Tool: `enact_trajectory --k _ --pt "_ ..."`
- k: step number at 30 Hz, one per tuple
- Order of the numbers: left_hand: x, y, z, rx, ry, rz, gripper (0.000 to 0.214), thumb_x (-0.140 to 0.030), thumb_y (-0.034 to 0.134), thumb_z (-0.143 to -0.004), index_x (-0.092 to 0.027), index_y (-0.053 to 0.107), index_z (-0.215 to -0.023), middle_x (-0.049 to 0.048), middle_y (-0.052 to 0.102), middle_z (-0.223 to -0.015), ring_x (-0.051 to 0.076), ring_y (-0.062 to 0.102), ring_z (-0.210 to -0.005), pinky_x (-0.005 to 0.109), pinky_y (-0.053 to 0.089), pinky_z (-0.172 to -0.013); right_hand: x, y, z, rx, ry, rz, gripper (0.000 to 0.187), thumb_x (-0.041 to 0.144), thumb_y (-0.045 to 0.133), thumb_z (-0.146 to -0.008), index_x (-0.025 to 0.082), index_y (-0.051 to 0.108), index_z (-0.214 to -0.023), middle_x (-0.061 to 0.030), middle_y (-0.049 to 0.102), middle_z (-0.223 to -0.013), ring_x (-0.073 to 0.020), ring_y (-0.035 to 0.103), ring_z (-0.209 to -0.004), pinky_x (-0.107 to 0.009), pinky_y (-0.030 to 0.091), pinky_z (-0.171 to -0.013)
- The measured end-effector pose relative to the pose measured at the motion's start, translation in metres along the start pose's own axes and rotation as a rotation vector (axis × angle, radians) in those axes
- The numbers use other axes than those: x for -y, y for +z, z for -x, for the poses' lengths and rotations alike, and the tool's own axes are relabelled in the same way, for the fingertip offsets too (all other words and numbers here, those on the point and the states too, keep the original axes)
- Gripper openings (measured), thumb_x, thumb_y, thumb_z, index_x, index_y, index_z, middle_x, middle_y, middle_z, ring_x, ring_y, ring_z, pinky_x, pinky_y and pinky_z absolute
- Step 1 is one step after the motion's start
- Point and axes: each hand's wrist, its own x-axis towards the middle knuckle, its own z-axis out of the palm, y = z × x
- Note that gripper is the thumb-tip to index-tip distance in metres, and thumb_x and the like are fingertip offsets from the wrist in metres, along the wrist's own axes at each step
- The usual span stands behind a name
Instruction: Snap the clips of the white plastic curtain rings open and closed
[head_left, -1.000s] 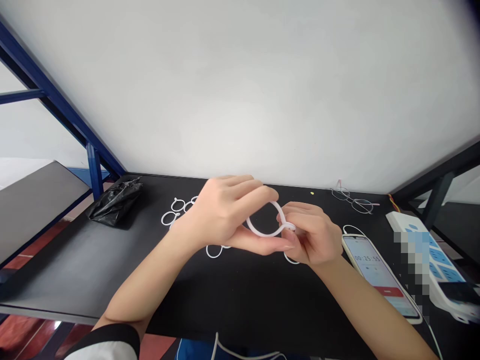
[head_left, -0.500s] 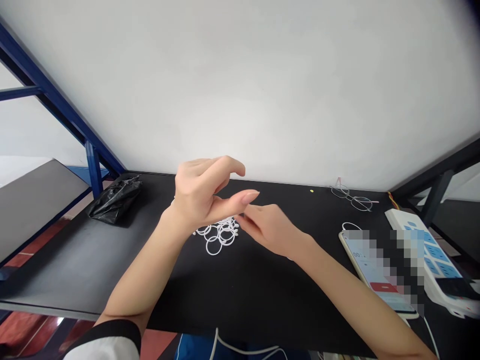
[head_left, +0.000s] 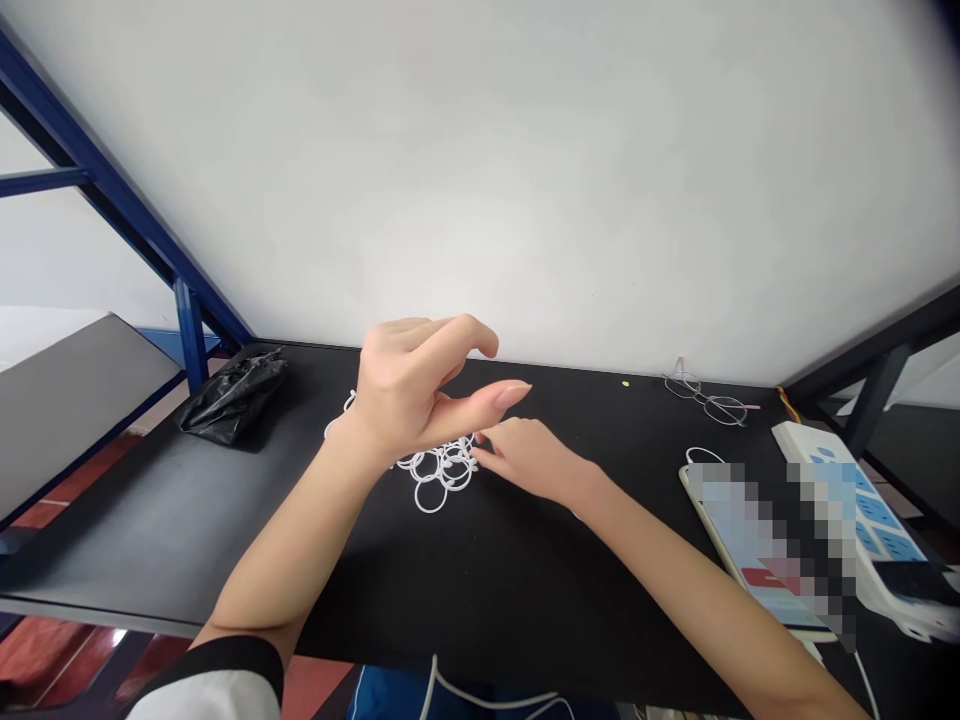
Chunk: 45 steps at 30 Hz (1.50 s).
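A heap of several white plastic rings (head_left: 442, 468) lies on the black table (head_left: 480, 580), a little left of the middle. My right hand (head_left: 529, 458) reaches across to the heap, fingers stretched low with their tips at its right edge. My left hand (head_left: 420, 390) hovers above the heap, palm turned inward, thumb and curled fingers apart, holding nothing.
A crumpled black plastic bag (head_left: 234, 396) lies at the back left. Wire-framed glasses (head_left: 709, 398) rest by the wall. A phone (head_left: 757, 545) and a white power strip (head_left: 862, 520) sit at the right. A blue metal frame (head_left: 184, 335) stands at the left.
A second ago both hands held one white ring between them. The ring has been let go, the left hand has lifted open, and the right hand has moved left to the heap.
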Motion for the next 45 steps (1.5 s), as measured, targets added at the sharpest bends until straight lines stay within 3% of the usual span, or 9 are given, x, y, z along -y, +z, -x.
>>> enact_trajectory --k 4,11,20,23,26,30,34,39,45 --pt "0.0 -0.001 0.0 0.02 -0.003 -0.007 0.053 -0.059 0.037 -0.094 -0.018 0.056 -0.067 -0.0062 0.032 -0.042 0.007 0.03 -0.037 0.022 0.026 -0.039 -0.03 -0.028 0.011 0.253 0.198 -0.058 0.011 0.028 0.06 -0.083 0.019 0.054 -0.085 -0.002 0.064 -0.081 -0.0141 0.06 -0.066 -0.023 0.035 -0.055" --pt "-0.001 0.003 -0.001 0.005 0.046 0.038 0.046 -0.053 0.042 -0.095 -0.018 0.056 -0.068 -0.0068 0.031 -0.042 0.006 0.029 -0.037 0.021 0.025 -0.04 -0.056 -0.047 0.018 0.59 0.572 -0.053 0.042 0.018 0.073 -0.065 0.019 0.053 -0.103 -0.0003 0.066 -0.068 -0.0183 0.065 -0.062 -0.026 0.044 -0.053" --pt "-0.003 0.004 -0.001 0.009 0.062 0.034 0.047 -0.052 0.041 -0.095 -0.018 0.056 -0.067 -0.0069 0.031 -0.042 0.006 0.028 -0.037 0.021 0.025 -0.039 -0.027 -0.036 0.006 0.65 0.48 0.051 0.036 -0.002 0.063 -0.064 0.014 0.06 -0.096 -0.0033 0.069 -0.073 -0.0166 0.068 -0.063 -0.023 0.044 -0.055" --pt "-0.002 0.005 -0.001 0.012 0.064 0.037 0.045 -0.051 0.043 -0.094 -0.018 0.056 -0.067 -0.0071 0.032 -0.042 0.006 0.028 -0.037 0.021 0.025 -0.039 -0.04 -0.031 0.007 0.493 0.34 -0.009 0.029 -0.002 0.058 -0.065 0.015 0.061 -0.088 -0.0035 0.069 -0.082 -0.0107 0.062 -0.053 -0.022 0.041 -0.053" --pt "-0.004 0.005 -0.002 0.022 0.07 0.05 0.041 -0.048 0.046 -0.094 -0.018 0.055 -0.067 -0.0072 0.033 -0.042 0.006 0.029 -0.037 0.021 0.025 -0.04 -0.046 -0.036 0.011 0.162 0.123 -0.197 0.012 0.008 0.058 -0.073 0.016 0.061 -0.082 -0.0013 0.066 -0.08 -0.0096 0.059 -0.057 -0.022 0.041 -0.055" --pt "-0.011 0.004 -0.003 0.128 0.104 0.071 0.037 -0.045 0.049 -0.093 -0.019 0.052 -0.068 -0.0074 0.036 -0.044 0.006 0.029 -0.038 0.021 0.026 -0.04 -0.029 -0.052 0.024 -0.281 -0.095 -0.591 0.009 0.026 0.057 -0.085 0.017 0.06 -0.084 0.0015 0.062 -0.069 -0.0099 0.056 -0.057 -0.022 0.042 -0.053" --pt "-0.02 0.006 -0.003 0.192 0.14 0.129 0.038 -0.052 0.05 -0.091 -0.019 0.052 -0.073 -0.0068 0.043 -0.048 0.006 0.034 -0.04 0.021 0.029 -0.041 -0.007 -0.061 0.039 -0.636 -0.3 -0.708 0.014 0.026 0.064 -0.085 0.017 0.062 -0.075 0.0036 0.059 -0.057 -0.0082 0.052 -0.049 -0.022 0.044 -0.049" --pt "-0.025 0.013 0.0 0.164 0.182 0.244 0.046 -0.062 0.059 -0.081 -0.018 0.054 -0.094 -0.0065 0.051 -0.056 0.006 0.042 -0.042 0.02 0.032 -0.044 0.005 -0.062 0.05 -0.884 -0.391 -0.732 0.015 0.018 0.065 -0.084 0.019 0.06 -0.07 0.0045 0.057 -0.053 -0.0082 0.052 -0.046 -0.023 0.045 -0.046" --pt "-0.026 0.017 0.002 0.2 0.207 0.163 0.034 -0.047 0.061 -0.086 -0.019 0.051 -0.102 -0.0039 0.061 -0.067 0.006 0.047 -0.046 0.02 0.037 -0.046 0.01 -0.061 0.055 -0.997 -0.424 -0.616 0.019 0.011 0.065 -0.08 0.02 0.056 -0.065 0.0051 0.055 -0.053 -0.0073 0.048 -0.044 -0.022 0.04 -0.042"
